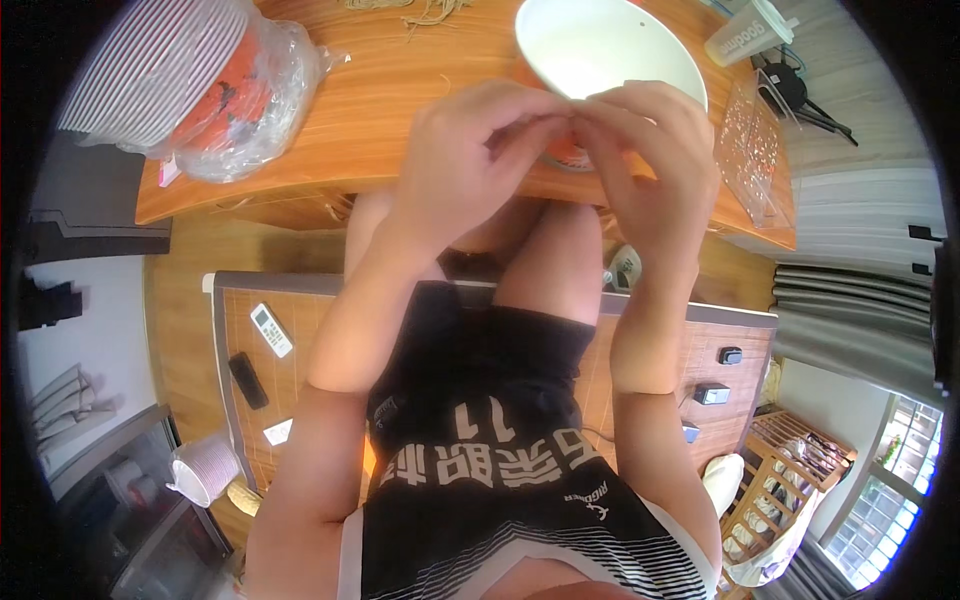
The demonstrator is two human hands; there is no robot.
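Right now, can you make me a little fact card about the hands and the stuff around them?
Left hand: thumb and fingers bent together, tips meeting the other hand's
Right hand: fingers curled in, tips together
Between the fingertips: too small to tell
Closest big thing: white bowl, just beyond the hands
On the left: white ridged stack, beside crinkly clear plastic
On the right: lidded cup and speckled clear sheet
Table: orange-brown wood

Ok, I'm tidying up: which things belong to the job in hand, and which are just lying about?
Apparently in use:
left hand
right hand
white bowl, just beyond them

Apparently lying about:
white remote
dark oblong object beside it
lidded cup
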